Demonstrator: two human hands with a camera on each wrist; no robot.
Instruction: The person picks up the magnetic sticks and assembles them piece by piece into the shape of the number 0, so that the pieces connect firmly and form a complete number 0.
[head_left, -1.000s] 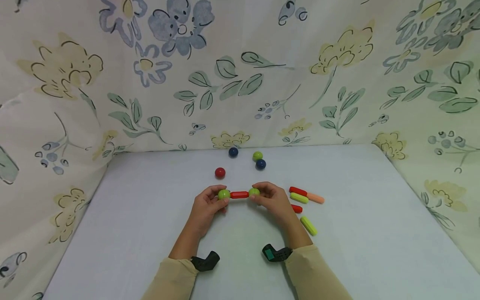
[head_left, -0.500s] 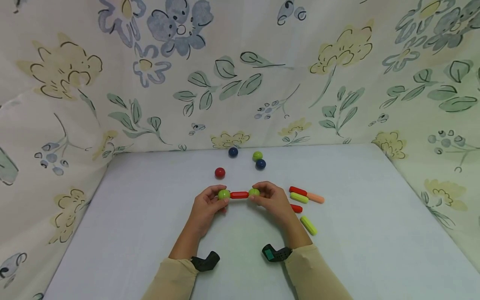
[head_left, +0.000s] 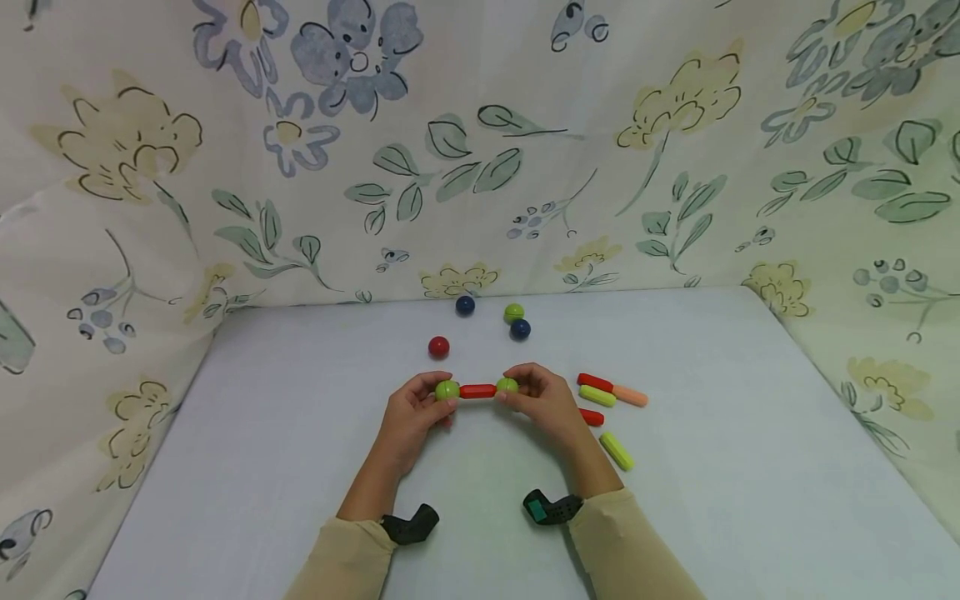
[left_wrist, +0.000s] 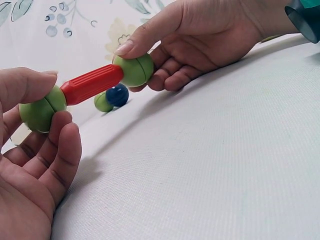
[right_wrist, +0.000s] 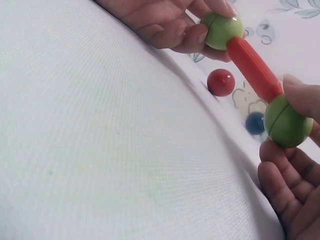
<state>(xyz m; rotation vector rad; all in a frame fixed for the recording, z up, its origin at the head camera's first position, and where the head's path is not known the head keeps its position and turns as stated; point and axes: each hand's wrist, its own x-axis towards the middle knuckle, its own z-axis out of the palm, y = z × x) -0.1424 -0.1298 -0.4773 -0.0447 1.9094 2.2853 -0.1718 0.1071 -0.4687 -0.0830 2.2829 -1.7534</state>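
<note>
A ribbed red rod [head_left: 477,391] joins two green balls, one at each end, like a small dumbbell. My left hand [head_left: 414,414] grips the left green ball [left_wrist: 43,111] between thumb and fingers. On the other end, the right green ball [right_wrist: 287,121] is pinched by my right hand [head_left: 546,402]. In the left wrist view the rod [left_wrist: 92,84] slants up to the right, held above the white table with a shadow beneath it. Both wrists carry black camera mounts below the hands.
Behind the hands lie a red ball [head_left: 438,347], two dark blue balls, one [head_left: 465,306] apart and one [head_left: 520,330] beside a green ball [head_left: 513,312]. Several rods, including a yellow-green rod [head_left: 617,451] and an orange rod [head_left: 630,395], lie right of my right hand. Floral cloth [head_left: 480,242] hangs behind the white table [head_left: 262,467].
</note>
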